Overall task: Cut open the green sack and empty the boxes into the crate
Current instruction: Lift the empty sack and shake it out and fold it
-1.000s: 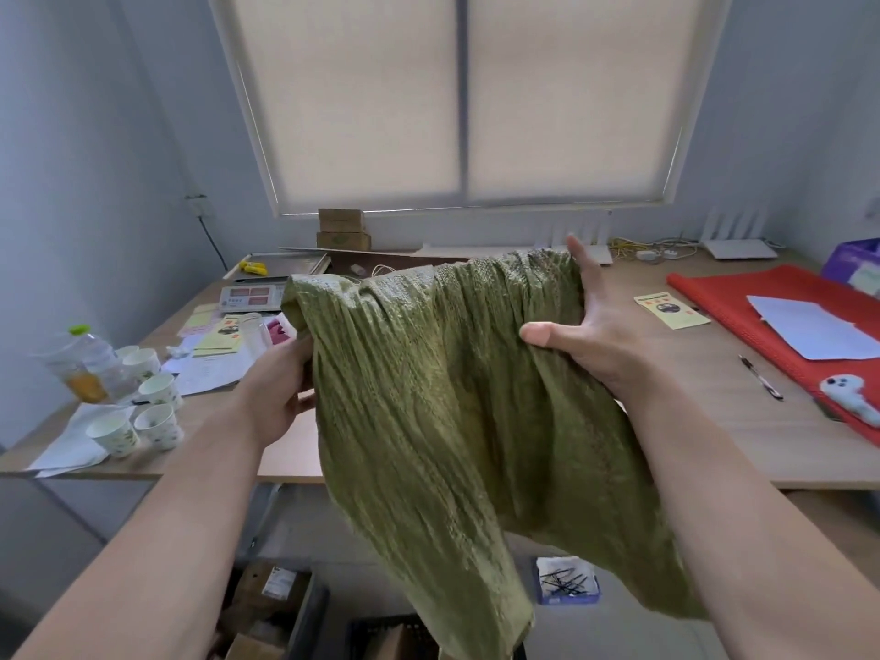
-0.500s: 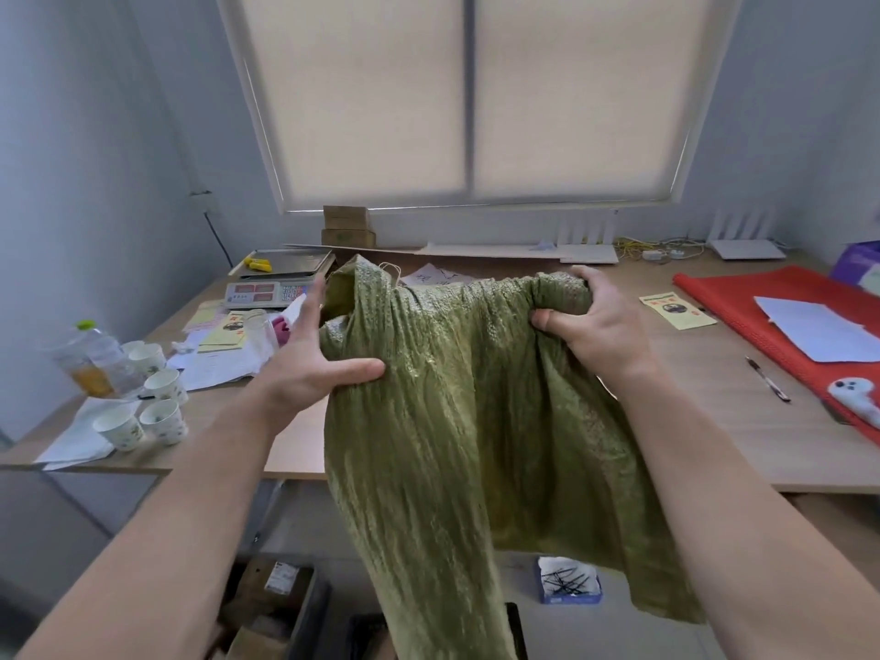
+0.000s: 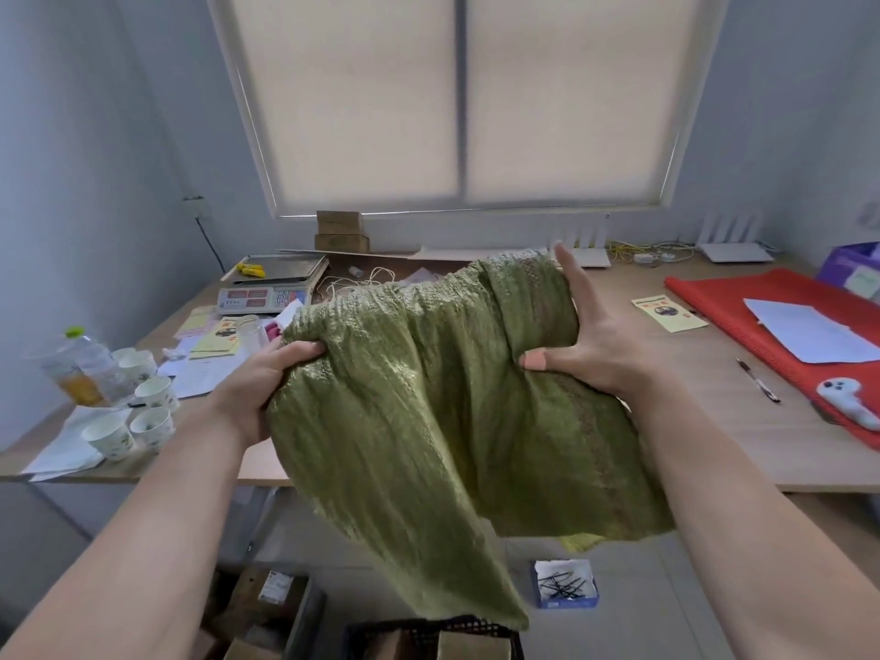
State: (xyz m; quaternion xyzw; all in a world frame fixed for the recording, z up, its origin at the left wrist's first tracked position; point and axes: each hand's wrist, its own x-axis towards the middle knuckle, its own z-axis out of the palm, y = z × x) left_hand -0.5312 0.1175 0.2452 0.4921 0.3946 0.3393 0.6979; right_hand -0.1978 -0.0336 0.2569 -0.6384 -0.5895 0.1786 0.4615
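Holding green sack (image 3: pixel 428 421) upended above crate (image 3: pixel 457 628) | left hand (image 3: pixel 266 388) grips one corner, right hand (image 3: pixel 605 345) pinches other | emptying step, sack limp, probably empty | next: check, set aside

Sack (image 3: pixel 428 421) over crate (image 3: pixel 457 625), before desk (image 3: pixel 705 354)

The left hand (image 3: pixel 257 388) grips the limp green sack (image 3: pixel 428 421) at nine o'clock, the right hand (image 3: pixel 600 345) pinches it at three o'clock, with the black crate (image 3: pixel 428 628) at six o'clock.
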